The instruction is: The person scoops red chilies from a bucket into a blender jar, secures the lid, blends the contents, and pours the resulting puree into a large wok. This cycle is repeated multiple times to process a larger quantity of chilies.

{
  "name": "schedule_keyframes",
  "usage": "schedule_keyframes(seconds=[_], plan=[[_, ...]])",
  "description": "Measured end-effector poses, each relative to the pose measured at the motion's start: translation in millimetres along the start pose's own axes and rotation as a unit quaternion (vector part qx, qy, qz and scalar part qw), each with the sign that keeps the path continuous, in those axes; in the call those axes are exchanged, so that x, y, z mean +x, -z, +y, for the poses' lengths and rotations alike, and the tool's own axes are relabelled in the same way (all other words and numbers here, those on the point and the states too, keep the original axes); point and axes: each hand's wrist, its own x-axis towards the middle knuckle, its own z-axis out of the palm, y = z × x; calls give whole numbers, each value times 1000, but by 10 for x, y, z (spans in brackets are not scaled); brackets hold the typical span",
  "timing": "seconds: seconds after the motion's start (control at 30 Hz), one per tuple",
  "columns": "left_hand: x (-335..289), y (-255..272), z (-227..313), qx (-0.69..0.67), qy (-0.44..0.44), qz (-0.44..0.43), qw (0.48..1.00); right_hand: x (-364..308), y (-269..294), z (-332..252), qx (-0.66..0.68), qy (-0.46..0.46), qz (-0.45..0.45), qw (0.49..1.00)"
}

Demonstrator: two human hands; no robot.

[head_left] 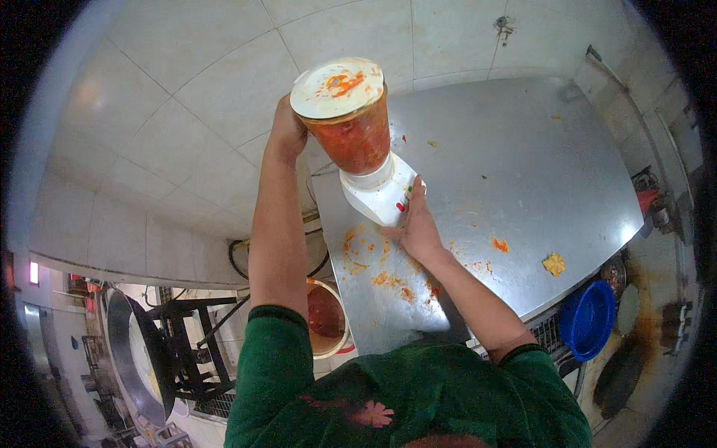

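Observation:
A blender stands on the steel table [523, 157]. Its clear jar [351, 134] is filled with red-orange pulp, and a white lid [336, 88] smeared with sauce covers the top. My left hand [287, 131] grips the left side of the jar just under the lid. My right hand [414, 220] rests on the white blender base [377, 194], fingers on its front by the red and green buttons. Both forearms reach up from green sleeves.
Orange splatter [388, 280] and a yellow lump [553, 263] lie on the table. A bucket of red sauce [325, 317] sits below the table's left edge. A large wok [131, 358] on a black stand is at lower left. A blue basin [586, 317] is at lower right.

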Motion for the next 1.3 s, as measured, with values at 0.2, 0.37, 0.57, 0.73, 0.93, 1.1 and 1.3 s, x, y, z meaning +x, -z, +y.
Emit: schedule_keyframes(seconds=[0.2,0.37,0.57,0.73,0.93,1.1,1.3], plan=[[580,-21,-117,-119,50,-103,986,-50,-154,-126,18,-8,39,999],[515,-12,159,162,9,-124,979,-18,111,59,133,-37,-1,990],[-49,-59,1155,454,-161,-265,835,268,404,408,79,-30,-4,996],[-229,-556,1340,619,-78,-310,717,355,416,340,8,-25,-21,999],[-157,-742,1374,674,-52,-308,669,402,425,259,13,-36,-1,999],[-178,-804,1386,686,-35,-290,667,385,473,152,-1,-51,11,999],[-215,-935,1389,705,-9,-290,647,-307,883,30,96,-69,-16,993]])
